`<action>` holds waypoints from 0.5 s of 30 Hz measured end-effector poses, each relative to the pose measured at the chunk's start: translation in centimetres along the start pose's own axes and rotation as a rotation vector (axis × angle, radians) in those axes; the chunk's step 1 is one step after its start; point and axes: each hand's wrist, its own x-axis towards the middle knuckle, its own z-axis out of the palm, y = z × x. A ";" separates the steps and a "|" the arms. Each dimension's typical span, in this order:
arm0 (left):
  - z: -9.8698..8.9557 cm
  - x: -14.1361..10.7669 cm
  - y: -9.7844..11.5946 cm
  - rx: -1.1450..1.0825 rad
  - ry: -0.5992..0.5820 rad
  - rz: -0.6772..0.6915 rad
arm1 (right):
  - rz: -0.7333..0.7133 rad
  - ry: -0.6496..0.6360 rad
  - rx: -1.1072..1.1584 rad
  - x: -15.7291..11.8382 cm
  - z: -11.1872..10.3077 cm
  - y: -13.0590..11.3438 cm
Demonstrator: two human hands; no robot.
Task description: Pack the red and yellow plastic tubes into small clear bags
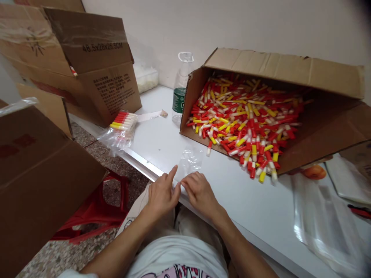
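Observation:
At the table's front edge lies a small clear plastic bag (191, 160), with both my hands at its near end. My right hand (201, 193) is closed, its thumb and fingertips pinching the bag. My left hand (164, 193) has its index finger raised and its thumb pointing to the right hand; the other fingers are curled and partly hidden at the bag's edge. No contents show in this bag. Beyond my hands, a tipped cardboard box (324, 135) spills many short red, yellow and white plastic tubes (232, 119) onto the table.
A filled bag of tubes (123, 125) lies at the table's left edge. A plastic bottle (178, 96) stands behind. Cardboard boxes (110, 81) crowd the left, above a red stool (95, 216). Flat clear bags (321, 220) lie at right on the white table (261, 208).

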 end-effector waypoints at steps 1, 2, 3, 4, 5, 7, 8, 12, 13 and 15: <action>-0.1 0.0 -0.1 0.045 0.008 -0.006 | -0.070 -0.013 -0.034 0.3 0.2 -0.3; -0.3 0.1 -0.4 0.069 0.012 -0.015 | -0.126 -0.028 -0.050 0.6 0.2 -0.4; -0.4 0.1 -0.7 0.078 0.023 -0.035 | -0.164 -0.036 -0.047 1.0 0.2 -0.4; -0.5 0.1 -1.1 0.076 0.045 -0.067 | -0.169 -0.030 -0.034 1.4 0.1 0.0; -0.6 0.0 -1.5 0.068 0.079 -0.108 | -0.133 0.000 -0.026 1.9 -0.1 0.8; -0.6 0.0 -2.2 0.054 0.143 -0.187 | 0.058 0.136 -0.069 2.8 -0.7 3.3; -0.5 0.0 -2.3 0.053 0.160 -0.212 | 0.190 0.224 -0.122 3.3 -1.0 5.0; 0.4 0.3 -1.8 0.073 0.150 -0.201 | 0.433 0.373 -0.257 5.4 -1.5 11.5; 0.6 0.4 -1.6 0.078 0.142 -0.190 | 0.438 0.380 -0.246 6.0 -1.6 12.6; 1.0 0.6 -1.1 0.084 0.131 -0.169 | 0.430 0.372 -0.218 7.0 -1.6 14.1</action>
